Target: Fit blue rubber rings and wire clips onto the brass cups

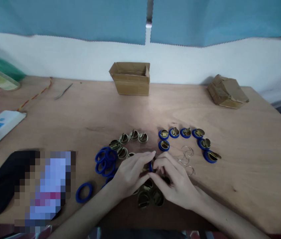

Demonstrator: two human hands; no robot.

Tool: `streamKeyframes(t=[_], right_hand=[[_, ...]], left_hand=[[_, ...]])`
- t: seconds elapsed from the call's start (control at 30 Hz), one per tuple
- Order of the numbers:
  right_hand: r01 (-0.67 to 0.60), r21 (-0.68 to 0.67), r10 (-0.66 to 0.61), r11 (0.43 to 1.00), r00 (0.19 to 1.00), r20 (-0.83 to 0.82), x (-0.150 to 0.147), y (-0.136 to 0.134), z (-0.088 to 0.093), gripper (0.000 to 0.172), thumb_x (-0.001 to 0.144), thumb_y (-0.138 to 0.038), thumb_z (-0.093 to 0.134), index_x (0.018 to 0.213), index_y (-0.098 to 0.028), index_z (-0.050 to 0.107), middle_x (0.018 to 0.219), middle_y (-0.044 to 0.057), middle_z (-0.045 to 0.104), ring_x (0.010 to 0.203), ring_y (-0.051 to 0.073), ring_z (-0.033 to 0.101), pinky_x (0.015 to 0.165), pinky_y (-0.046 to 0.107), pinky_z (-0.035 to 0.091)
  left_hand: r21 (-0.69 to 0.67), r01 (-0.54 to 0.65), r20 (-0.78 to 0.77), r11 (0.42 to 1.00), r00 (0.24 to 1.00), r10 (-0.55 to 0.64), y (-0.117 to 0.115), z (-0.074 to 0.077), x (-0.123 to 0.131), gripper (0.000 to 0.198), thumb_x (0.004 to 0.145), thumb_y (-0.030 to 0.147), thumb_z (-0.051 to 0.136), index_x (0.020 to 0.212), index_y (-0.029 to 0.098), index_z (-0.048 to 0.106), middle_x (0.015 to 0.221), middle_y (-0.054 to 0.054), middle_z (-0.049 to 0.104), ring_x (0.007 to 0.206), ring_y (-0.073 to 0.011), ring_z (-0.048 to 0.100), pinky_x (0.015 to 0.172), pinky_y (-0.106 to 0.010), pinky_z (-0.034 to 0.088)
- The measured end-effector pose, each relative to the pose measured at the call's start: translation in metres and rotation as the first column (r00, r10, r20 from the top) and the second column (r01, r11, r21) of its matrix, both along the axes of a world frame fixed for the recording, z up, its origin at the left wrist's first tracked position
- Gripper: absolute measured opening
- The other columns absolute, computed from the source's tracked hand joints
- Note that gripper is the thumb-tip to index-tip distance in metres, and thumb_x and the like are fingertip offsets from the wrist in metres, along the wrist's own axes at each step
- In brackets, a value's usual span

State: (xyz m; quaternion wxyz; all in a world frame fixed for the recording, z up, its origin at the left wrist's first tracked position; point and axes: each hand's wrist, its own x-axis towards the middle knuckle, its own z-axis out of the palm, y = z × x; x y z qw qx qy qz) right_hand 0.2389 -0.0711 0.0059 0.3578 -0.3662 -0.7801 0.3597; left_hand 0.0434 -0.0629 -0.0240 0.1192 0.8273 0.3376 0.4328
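My left hand (132, 172) and my right hand (176, 181) meet over the front middle of the table, fingers closed around a blue-rimmed brass disc (151, 166). Most of that disc is hidden by the fingers. Behind my left hand lie several brass discs without blue rims (124, 138), each with a metal clip on top. More dark brass discs (144, 199) lie under and in front of my hands. Left of my left hand is a pile of blue rings (105, 161), with one loose blue ring (84, 192) nearer the front. Several blue-rimmed discs (185, 132) form a curved row beyond my right hand.
Thin wire rings (187, 152) lie right of my hands. At the back stand an open cardboard box (133, 86) and a crumpled cardboard box (227, 93). Along the left are a white power strip (4, 124), a phone-like blurred object (50, 186) and a black item (6, 182).
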Motion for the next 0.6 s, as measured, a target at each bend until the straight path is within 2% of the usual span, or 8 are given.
streamKeyframes(t=[0.13,0.23,0.3,0.33,0.4,0.47,0.53,0.6], right_hand=[[-0.058,-0.391,-0.027,0.919,0.978,-0.207,0.009,0.011,0.005,0.018,0.1,-0.033,0.056,0.088,-0.02,0.053,0.078,-0.002,0.045,0.067,0.012,0.043,0.06,0.026,0.038],[-0.323,-0.687,0.01,0.651,0.908,-0.418,0.015,0.02,0.001,0.034,0.096,-0.051,0.06,0.087,-0.019,0.056,0.068,-0.005,0.043,0.054,0.01,0.035,0.05,0.024,0.031],[-0.381,-0.743,0.025,0.551,0.897,-0.441,0.016,0.022,-0.002,0.038,0.095,-0.057,0.059,0.088,-0.02,0.057,0.065,-0.005,0.044,0.05,0.009,0.035,0.047,0.024,0.03],[-0.337,-0.741,0.015,0.58,0.915,-0.404,0.016,0.022,-0.003,0.036,0.096,-0.056,0.057,0.092,-0.02,0.058,0.067,-0.005,0.046,0.051,0.01,0.038,0.048,0.024,0.031],[-0.136,-0.646,-0.058,0.751,0.961,-0.271,0.015,0.02,-0.002,0.028,0.1,-0.05,0.055,0.106,-0.023,0.056,0.073,-0.005,0.047,0.058,0.011,0.043,0.052,0.024,0.035],[0.073,-0.406,-0.144,0.911,0.978,-0.148,0.016,0.017,0.0,0.028,0.098,-0.042,0.061,0.119,-0.026,0.051,0.077,-0.006,0.044,0.062,0.012,0.044,0.054,0.024,0.037],[0.088,-0.127,-0.095,0.988,0.994,-0.049,0.018,0.016,0.002,0.039,0.091,-0.039,0.071,0.122,-0.027,0.049,0.077,-0.006,0.044,0.062,0.011,0.044,0.055,0.023,0.038],[-0.011,0.097,0.005,0.995,0.998,0.058,0.02,0.016,0.003,0.037,0.091,-0.037,0.074,0.118,-0.025,0.052,0.076,-0.006,0.048,0.061,0.011,0.047,0.055,0.024,0.04]], left_hand=[[0.056,-0.038,-0.015,0.998,0.999,0.039,0.004,0.009,0.003,0.047,0.093,0.028,0.069,0.134,0.009,0.054,0.102,-0.014,0.076,0.089,-0.0216,0.074,0.079,-0.031,0.063],[0.14,-0.037,0.022,0.989,0.999,0.034,0.004,0.012,0.008,0.06,0.081,0.029,0.081,0.131,0.006,0.057,0.095,-0.013,0.076,0.081,-0.0225,0.071,0.072,-0.033,0.062],[0.172,-0.062,0.033,0.983,0.998,0.057,0.004,0.011,0.009,0.061,0.076,0.022,0.082,0.13,0.005,0.058,0.092,-0.012,0.076,0.078,-0.0224,0.069,0.069,-0.033,0.061],[0.171,-0.081,0.034,0.982,0.996,0.077,0.004,0.01,0.009,0.061,0.075,0.018,0.081,0.131,0.005,0.058,0.091,-0.011,0.076,0.077,-0.022,0.068,0.068,-0.032,0.06],[0.134,-0.111,0.025,0.985,0.994,0.109,0.004,0.007,0.008,0.062,0.076,0.012,0.079,0.134,0.007,0.056,0.093,-0.011,0.076,0.077,-0.021,0.068,0.068,-0.031,0.059],[0.085,-0.107,0.0,0.991,0.994,0.107,0.004,0.005,0.005,0.062,0.079,0.013,0.077,0.136,0.008,0.054,0.095,-0.011,0.076,0.077,-0.0204,0.067,0.068,-0.031,0.059],[0.058,-0.086,-0.027,0.995,0.996,0.088,0.004,0.005,0.004,0.059,0.083,0.017,0.075,0.138,0.009,0.053,0.095,-0.011,0.075,0.078,-0.0208,0.067,0.069,-0.032,0.059],[0.056,-0.063,-0.057,0.996,0.996,0.066,0.005,0.008,0.004,0.056,0.086,0.02,0.072,0.138,0.009,0.052,0.093,-0.01,0.075,0.078,-0.0215,0.067,0.069,-0.033,0.058]])
